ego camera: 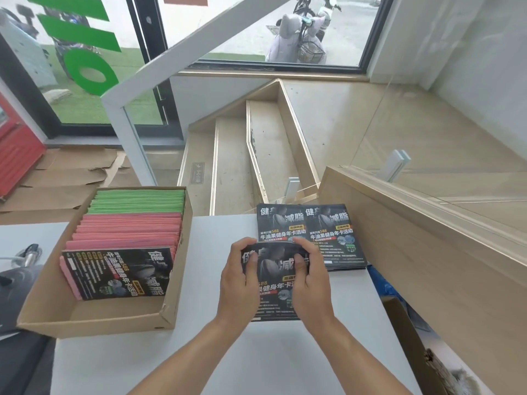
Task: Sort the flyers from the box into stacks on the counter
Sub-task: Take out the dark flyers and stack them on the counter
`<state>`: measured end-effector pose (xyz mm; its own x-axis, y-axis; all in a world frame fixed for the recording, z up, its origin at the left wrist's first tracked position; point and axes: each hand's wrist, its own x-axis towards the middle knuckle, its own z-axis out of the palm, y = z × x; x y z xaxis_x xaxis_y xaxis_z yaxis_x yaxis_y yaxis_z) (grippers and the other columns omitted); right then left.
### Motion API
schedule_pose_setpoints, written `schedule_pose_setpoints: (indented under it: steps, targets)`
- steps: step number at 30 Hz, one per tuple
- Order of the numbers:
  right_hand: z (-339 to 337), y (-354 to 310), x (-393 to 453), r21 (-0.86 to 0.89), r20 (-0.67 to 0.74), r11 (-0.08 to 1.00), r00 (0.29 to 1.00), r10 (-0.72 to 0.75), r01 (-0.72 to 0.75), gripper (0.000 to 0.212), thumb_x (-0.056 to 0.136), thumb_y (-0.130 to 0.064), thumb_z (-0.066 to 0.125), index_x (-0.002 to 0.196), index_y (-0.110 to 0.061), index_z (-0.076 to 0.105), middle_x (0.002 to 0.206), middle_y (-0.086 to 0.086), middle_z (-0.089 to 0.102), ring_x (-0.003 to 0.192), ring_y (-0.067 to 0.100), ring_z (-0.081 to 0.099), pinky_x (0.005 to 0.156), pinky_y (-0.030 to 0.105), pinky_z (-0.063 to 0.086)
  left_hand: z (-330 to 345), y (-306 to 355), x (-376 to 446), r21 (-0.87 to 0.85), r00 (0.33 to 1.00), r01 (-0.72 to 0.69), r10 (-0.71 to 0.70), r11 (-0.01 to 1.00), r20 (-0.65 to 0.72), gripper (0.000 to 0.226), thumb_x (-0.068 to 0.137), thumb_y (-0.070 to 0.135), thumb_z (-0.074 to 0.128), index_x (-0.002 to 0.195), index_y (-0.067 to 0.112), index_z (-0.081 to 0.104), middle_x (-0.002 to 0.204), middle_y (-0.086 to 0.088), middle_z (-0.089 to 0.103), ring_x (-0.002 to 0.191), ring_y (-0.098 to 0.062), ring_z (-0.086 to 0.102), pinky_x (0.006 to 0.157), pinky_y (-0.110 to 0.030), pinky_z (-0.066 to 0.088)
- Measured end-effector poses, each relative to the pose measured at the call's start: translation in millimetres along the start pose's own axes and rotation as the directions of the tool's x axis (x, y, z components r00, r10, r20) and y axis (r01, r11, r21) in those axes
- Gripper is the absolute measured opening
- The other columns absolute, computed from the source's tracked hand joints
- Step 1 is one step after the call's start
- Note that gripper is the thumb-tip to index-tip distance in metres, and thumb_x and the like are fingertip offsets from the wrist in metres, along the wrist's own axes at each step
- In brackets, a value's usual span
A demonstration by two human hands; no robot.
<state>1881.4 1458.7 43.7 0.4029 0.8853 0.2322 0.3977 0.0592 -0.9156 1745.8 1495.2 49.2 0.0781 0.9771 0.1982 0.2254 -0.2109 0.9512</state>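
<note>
A bundle of black flyers (275, 283) is held over the white counter (199, 352) at centre. My left hand (238, 283) grips its left edge and my right hand (309, 283) grips its right edge, thumbs curled over the bent top. Just behind lie two stacks of the same black flyers (310, 223) side by side on the counter. At left stands an open cardboard box (94, 319) holding upright green flyers (139, 199), pink flyers (128, 230) and a black flyer (119, 273) at the front.
A wooden ledge with a glass panel (413, 229) runs along the counter's right side. Stairs (236, 166) descend beyond the far edge. Another cardboard box (419, 352) and blue plastic (382, 283) sit at right. A dark object (20, 280) lies at the far left.
</note>
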Motion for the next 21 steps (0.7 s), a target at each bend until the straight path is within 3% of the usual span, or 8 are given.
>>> schedule_pose_setpoints:
  steps: [2,5,8,10,14,17,21]
  targets:
    - [-5.7,-6.9,19.2,0.005,0.04,1.0,0.999,0.029,-0.03,0.037,0.108,-0.01,0.041,0.129,-0.038,0.053,0.12,-0.021,0.059,0.118,0.01,0.056,0.093,0.034,0.054,4.5,7.1,17.5,-0.012,1.0,0.019,-0.019,1.0,0.011,0.036,0.106,0.012,0.047,0.116,0.046,0.048,0.105,0.026,0.064,0.097,-0.007,0.065,0.077,-0.02,0.053]
    - [-14.7,-13.9,62.4,-0.016,0.116,0.99,0.983,0.141,-0.14,0.037,0.108,-0.012,0.042,0.122,-0.044,0.053,0.108,-0.028,0.06,0.099,0.0,0.059,0.082,0.023,0.051,11.0,15.7,54.3,-0.016,0.994,0.092,-0.091,0.996,0.058,0.04,0.105,0.014,0.05,0.123,0.049,0.043,0.103,0.021,0.065,0.089,-0.005,0.066,0.071,-0.016,0.052]
    - [-16.2,-5.3,116.2,-0.087,0.122,0.952,0.945,0.303,-0.294,0.033,0.109,-0.014,0.041,0.12,-0.043,0.052,0.104,-0.02,0.061,0.088,0.007,0.06,0.074,0.03,0.054,19.9,9.4,97.5,-0.009,0.922,0.365,-0.36,0.931,0.146,0.053,0.101,0.011,0.057,0.139,0.04,0.035,0.108,0.004,0.062,0.088,-0.013,0.069,0.067,-0.03,0.06]
    - [-13.5,3.7,147.9,-0.166,0.091,0.93,0.934,0.344,-0.327,0.034,0.108,-0.012,0.04,0.121,-0.041,0.051,0.105,-0.008,0.064,0.078,0.012,0.059,0.065,0.033,0.052,27.7,-3.1,114.6,0.059,0.858,0.472,-0.473,0.88,0.2,0.056,0.1,0.009,0.057,0.143,0.035,0.034,0.108,0.003,0.061,0.09,-0.016,0.07,0.066,-0.034,0.06]
    - [-0.1,23.8,186.9,-0.285,0.134,0.889,0.904,0.406,-0.357,0.033,0.107,-0.01,0.039,0.125,-0.035,0.051,0.115,-0.008,0.062,0.086,0.009,0.06,0.062,0.025,0.046,44.8,-34.1,126.7,0.148,0.838,0.49,-0.511,0.859,0.193,0.056,0.098,0.011,0.059,0.144,0.031,0.035,0.105,0.009,0.061,0.092,-0.015,0.069,0.071,-0.038,0.061]
    - [8.2,35.5,200.3,-0.373,0.164,0.863,0.891,0.423,-0.341,0.035,0.105,-0.005,0.041,0.129,-0.028,0.052,0.115,-0.006,0.06,0.088,0.003,0.055,0.064,0.021,0.046,53.0,-50.6,133.8,0.229,0.852,0.459,-0.498,0.858,0.161,0.054,0.097,0.013,0.059,0.142,0.033,0.036,0.103,0.011,0.062,0.089,-0.012,0.068,0.065,-0.03,0.056]
    - [12.5,50.3,203.5,-0.53,0.196,0.805,0.885,0.423,-0.268,0.04,0.1,0.001,0.047,0.13,-0.025,0.055,0.118,-0.004,0.06,0.102,0.018,0.059,0.079,0.033,0.046,56.2,-66.0,134.1,0.359,0.879,0.366,-0.445,0.859,0.17,0.049,0.095,0.015,0.061,0.136,0.036,0.045,0.11,0.008,0.065,0.091,-0.013,0.067,0.074,-0.036,0.059]
